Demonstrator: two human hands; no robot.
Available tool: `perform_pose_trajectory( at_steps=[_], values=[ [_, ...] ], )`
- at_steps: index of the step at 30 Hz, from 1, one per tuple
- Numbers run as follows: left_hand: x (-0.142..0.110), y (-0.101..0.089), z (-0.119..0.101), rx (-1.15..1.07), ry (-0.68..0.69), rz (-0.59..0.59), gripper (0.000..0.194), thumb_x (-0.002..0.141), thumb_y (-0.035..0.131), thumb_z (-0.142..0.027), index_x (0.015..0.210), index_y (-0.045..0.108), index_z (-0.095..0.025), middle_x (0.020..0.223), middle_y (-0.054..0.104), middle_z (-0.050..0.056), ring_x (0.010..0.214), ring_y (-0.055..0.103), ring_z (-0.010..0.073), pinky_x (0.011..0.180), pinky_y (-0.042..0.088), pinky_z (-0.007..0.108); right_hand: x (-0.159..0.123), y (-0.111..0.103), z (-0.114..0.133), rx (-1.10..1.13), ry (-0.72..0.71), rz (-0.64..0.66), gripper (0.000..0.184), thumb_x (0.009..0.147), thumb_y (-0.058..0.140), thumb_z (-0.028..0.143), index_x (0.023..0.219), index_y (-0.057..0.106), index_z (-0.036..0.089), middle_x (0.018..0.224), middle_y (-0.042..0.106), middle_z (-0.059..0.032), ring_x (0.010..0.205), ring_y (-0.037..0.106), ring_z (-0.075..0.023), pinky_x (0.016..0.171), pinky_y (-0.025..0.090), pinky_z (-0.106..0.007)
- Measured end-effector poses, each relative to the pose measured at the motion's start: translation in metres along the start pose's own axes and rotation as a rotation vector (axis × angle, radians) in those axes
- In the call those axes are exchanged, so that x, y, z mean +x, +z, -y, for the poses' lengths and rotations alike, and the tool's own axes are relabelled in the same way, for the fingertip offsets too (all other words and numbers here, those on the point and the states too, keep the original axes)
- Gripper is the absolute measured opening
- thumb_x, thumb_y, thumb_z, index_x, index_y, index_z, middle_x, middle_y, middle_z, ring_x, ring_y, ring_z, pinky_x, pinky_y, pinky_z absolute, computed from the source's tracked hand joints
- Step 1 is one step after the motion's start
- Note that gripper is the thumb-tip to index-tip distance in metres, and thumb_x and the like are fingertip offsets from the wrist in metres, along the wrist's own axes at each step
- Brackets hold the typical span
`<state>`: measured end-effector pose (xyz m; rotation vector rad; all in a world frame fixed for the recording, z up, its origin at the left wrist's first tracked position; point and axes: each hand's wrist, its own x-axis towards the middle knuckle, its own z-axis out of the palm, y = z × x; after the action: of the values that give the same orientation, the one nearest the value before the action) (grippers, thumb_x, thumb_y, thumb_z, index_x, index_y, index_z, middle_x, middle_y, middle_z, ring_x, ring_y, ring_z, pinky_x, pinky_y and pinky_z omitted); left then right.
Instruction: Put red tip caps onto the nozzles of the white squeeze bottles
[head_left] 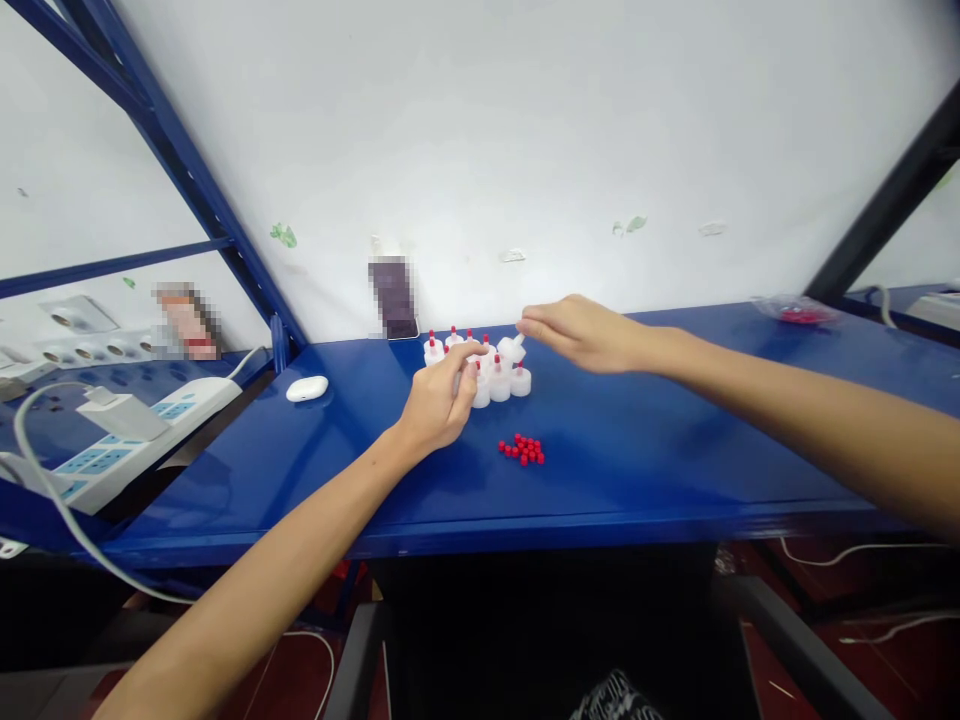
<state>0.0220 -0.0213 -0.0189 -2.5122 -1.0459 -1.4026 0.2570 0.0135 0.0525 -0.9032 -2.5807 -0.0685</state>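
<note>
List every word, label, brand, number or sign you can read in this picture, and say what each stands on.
No text can be read.
Black cloth, bottom edge: white marks, possibly lettering, too cropped and blurred to read.
Phone-like device against the wall: pixelated, nothing legible.
White pieces with red tips: no legible label.

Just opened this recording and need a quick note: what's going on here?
A person's left hand is at a cluster of red-tipped white pieces on a blue table, hiding some of them. The right hand has its fingertips close by a tilted white piece; whether they grip it is unclear. Small loose red pieces lie nearer the table's front edge.
</note>
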Motion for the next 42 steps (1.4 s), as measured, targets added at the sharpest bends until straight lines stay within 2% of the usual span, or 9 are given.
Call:
perform_pose_trajectory(
  at_steps=[7,13,18,21,26,30,33,38,42],
  values=[
    [0.001,-0.003,-0.003,0.015,0.019,0.043,0.032,0.100,0.034,-0.029,0.105,0.063,-0.017,0.076,0.068,0.001,0.065,0.063,0.0122,0.066,0.045,0.023,0.003,0.020,-0.010,-0.357,0.053,0.149,0.044,0.103,0.029,0.042,0.084,0.061,0.019,0.070,0.064,-0.0080,0.057,0.054,-0.0173,0.054,0.025,-0.031],
    [0.000,-0.002,-0.003,0.022,0.033,0.085,0.031,0.099,0.035,-0.028,0.103,0.065,-0.017,0.070,0.067,0.000,0.061,0.062,0.0123,0.063,0.044,0.023,0.013,0.021,-0.009,-0.320,0.141,0.208,0.050,0.103,0.025,0.048,0.087,0.063,0.019,0.073,0.066,-0.0091,0.062,0.058,-0.0198,0.055,0.027,-0.031],
    [0.000,-0.002,-0.001,0.032,0.038,0.103,0.029,0.098,0.037,-0.026,0.101,0.064,-0.016,0.075,0.069,0.001,0.065,0.062,0.0127,0.067,0.045,0.024,0.012,0.000,-0.040,-0.265,0.314,0.112,0.055,0.101,0.022,0.051,0.091,0.064,0.017,0.082,0.068,-0.0124,0.073,0.061,-0.0236,0.059,0.033,-0.032],
    [0.001,-0.001,-0.002,0.071,0.019,0.178,0.028,0.096,0.039,-0.026,0.103,0.064,-0.016,0.073,0.068,0.001,0.060,0.060,0.0128,0.065,0.044,0.025,0.005,-0.004,-0.070,-0.302,0.387,0.069,0.047,0.100,0.027,0.046,0.104,0.064,0.017,0.096,0.070,-0.0136,0.083,0.062,-0.0265,0.064,0.036,-0.034],
    [0.001,-0.001,-0.004,0.106,-0.005,0.313,0.032,0.094,0.040,-0.025,0.116,0.063,-0.017,0.065,0.065,-0.001,0.057,0.059,0.0138,0.061,0.041,0.025,-0.011,0.015,-0.102,-0.503,0.361,0.195,0.048,0.092,0.040,0.037,0.132,0.057,0.015,0.119,0.066,-0.0191,0.110,0.055,-0.0370,0.082,0.039,-0.045],
    [0.002,0.002,-0.005,0.144,-0.054,0.492,0.054,0.093,0.041,-0.026,0.147,0.040,-0.018,0.059,0.061,-0.004,0.050,0.054,0.0141,0.055,0.036,0.024,-0.022,0.031,-0.099,-0.505,0.302,0.174,0.043,0.092,0.038,0.035,0.120,0.065,0.016,0.118,0.067,-0.0193,0.115,0.051,-0.0380,0.087,0.036,-0.050],
    [0.004,0.005,-0.007,0.127,-0.089,0.570,0.064,0.093,0.041,-0.027,0.154,0.026,-0.014,0.060,0.062,-0.004,0.051,0.055,0.0149,0.055,0.037,0.024,-0.027,0.034,-0.094,-0.469,0.252,0.111,0.042,0.093,0.037,0.035,0.116,0.067,0.017,0.117,0.068,-0.0185,0.121,0.046,-0.0388,0.090,0.032,-0.054],
    [0.008,0.010,-0.012,0.129,-0.132,0.603,0.062,0.094,0.041,-0.030,0.153,0.030,-0.012,0.053,0.056,-0.004,0.047,0.051,0.0160,0.052,0.035,0.025,-0.029,0.032,-0.095,-0.424,0.211,0.121,0.040,0.093,0.041,0.036,0.115,0.067,0.018,0.112,0.070,-0.0179,0.120,0.046,-0.0399,0.090,0.032,-0.054],
    [0.008,0.012,-0.012,0.112,-0.132,0.605,0.058,0.094,0.040,-0.029,0.149,0.037,-0.014,0.052,0.055,-0.004,0.049,0.051,0.0169,0.056,0.038,0.027,-0.034,0.028,-0.088,-0.271,0.137,0.126,0.041,0.095,0.040,0.040,0.117,0.065,0.016,0.107,0.069,-0.0167,0.100,0.059,-0.0321,0.085,0.040,-0.045]
  ],
)
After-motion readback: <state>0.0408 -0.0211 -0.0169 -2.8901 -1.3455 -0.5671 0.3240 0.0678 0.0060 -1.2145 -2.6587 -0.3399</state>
